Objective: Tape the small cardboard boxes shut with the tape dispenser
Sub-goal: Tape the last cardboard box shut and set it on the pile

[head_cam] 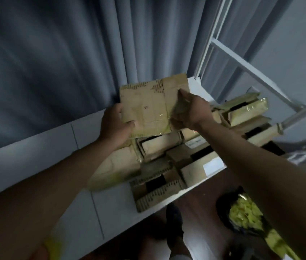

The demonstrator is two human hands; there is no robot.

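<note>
Both hands hold one cardboard box (148, 104) in the air, above the pile of boxes (169, 166) that lies on the white table (41, 149). The left hand (116, 126) grips the left lower edge of the held box, with the thumb on the top face and the other fingers hidden under it. The right hand (189, 111) is at the right side of the same box; its fingers are curled and closed around something pale and blurred against the box, and I cannot tell what this thing is. The top face of the held box is tilted toward the camera, and shiny tape (157, 117) shows near its lower edge. The pile under the held box has several small boxes, some with open flaps and dark insides, and one of them hangs a little over the near edge of the table. More boxes (246, 109) wrapped in shiny tape lie to the right of the held box. A grey curtain (54, 53) hangs behind the held box, and a white frame (223, 47) stands behind it to the right.
</note>
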